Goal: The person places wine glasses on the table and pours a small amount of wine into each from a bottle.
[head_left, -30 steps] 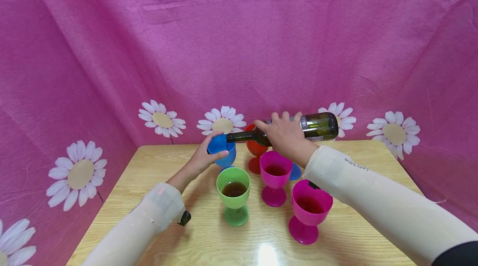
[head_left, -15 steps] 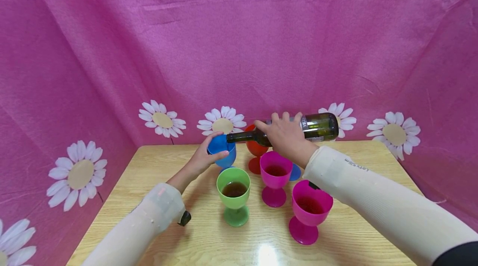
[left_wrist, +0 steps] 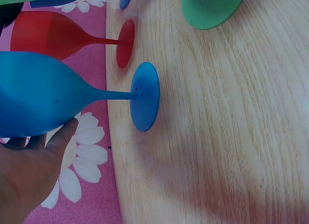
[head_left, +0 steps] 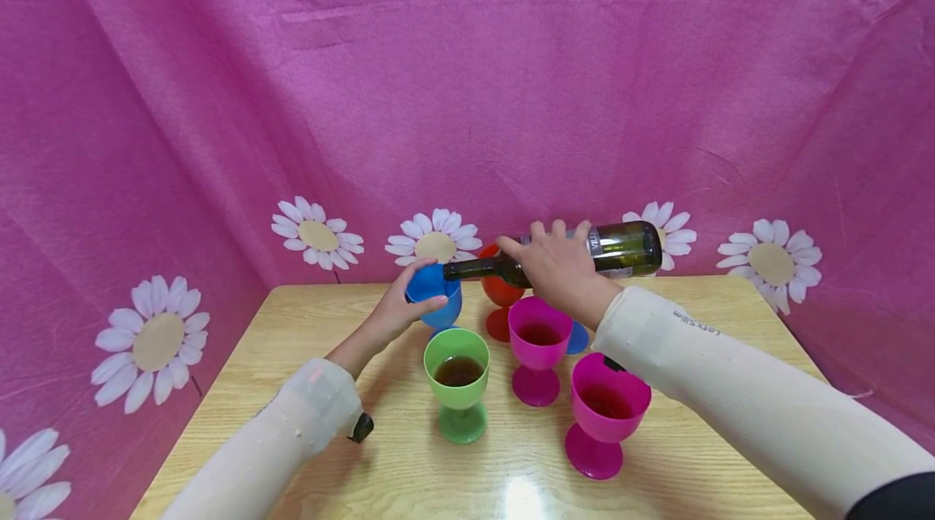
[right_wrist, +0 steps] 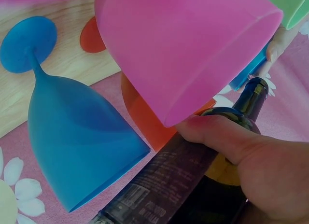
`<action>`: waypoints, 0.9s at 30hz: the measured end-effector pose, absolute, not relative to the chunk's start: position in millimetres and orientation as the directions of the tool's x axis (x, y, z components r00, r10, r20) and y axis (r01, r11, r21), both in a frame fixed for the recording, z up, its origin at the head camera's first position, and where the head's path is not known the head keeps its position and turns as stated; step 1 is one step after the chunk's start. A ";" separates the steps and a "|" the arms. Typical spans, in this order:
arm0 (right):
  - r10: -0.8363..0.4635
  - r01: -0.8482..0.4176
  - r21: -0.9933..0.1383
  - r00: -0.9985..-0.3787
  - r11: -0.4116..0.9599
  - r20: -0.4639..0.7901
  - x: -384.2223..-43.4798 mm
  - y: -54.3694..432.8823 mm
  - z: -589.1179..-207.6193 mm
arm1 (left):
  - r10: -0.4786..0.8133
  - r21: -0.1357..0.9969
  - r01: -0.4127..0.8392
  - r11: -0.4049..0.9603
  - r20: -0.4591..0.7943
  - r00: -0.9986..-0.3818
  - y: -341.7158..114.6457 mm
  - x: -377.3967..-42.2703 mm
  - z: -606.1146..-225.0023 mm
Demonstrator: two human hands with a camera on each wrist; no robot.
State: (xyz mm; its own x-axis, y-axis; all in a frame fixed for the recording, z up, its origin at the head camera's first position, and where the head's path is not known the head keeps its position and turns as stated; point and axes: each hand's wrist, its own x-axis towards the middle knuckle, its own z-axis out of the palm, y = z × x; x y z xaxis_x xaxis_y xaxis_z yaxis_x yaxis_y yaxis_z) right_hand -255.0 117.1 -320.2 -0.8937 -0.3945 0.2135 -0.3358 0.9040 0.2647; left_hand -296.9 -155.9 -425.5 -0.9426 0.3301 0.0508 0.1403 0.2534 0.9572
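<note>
My left hand (head_left: 398, 307) holds a blue plastic goblet (head_left: 443, 313) by its bowl, thumb on the near side. In the left wrist view the goblet's round foot (left_wrist: 145, 97) shows at the tabletop. My right hand (head_left: 561, 267) grips a dark green wine bottle (head_left: 630, 248) round its body. The bottle lies nearly level, its mouth at the blue goblet's rim. A thin trickle seems to leave the mouth in the right wrist view; how full the goblet is cannot be seen. Just in front stands a green goblet (head_left: 463, 390) with dark liquid inside.
Two magenta goblets (head_left: 538, 354) (head_left: 597, 439) with dark red liquid stand right of the green one. Behind them are a red-orange goblet (head_left: 501, 293), partly under the bottle, and a second blue goblet (right_wrist: 82, 132). A pink daisy-print cloth (head_left: 453, 98) hangs behind the wooden table (head_left: 292, 325).
</note>
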 end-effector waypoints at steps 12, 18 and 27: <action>-0.395 -0.337 0.264 -0.894 0.904 0.213 -254.5 117.1 -320.6 | 0.339 0.957 0.149 0.250 0.058 -0.939 -157.0 -296.9 -426.6; -0.394 -0.336 0.264 -0.894 0.904 0.211 -254.2 116.8 -320.1 | 0.347 0.958 0.148 0.244 0.056 -0.936 -157.3 -297.1 -426.6; -0.387 -0.330 0.270 -0.901 0.905 0.197 -253.7 116.3 -319.2 | 0.350 0.956 0.146 0.256 0.049 -0.936 -156.3 -295.8 -424.3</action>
State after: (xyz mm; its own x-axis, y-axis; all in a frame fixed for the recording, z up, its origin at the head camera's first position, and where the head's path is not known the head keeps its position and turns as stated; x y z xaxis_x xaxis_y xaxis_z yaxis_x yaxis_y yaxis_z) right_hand -253.7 116.3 -319.2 -0.9006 -0.3872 0.1974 -0.3298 0.9046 0.2699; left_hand -295.8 -156.3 -424.3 -0.9356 0.3495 0.0495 0.1461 0.2557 0.9557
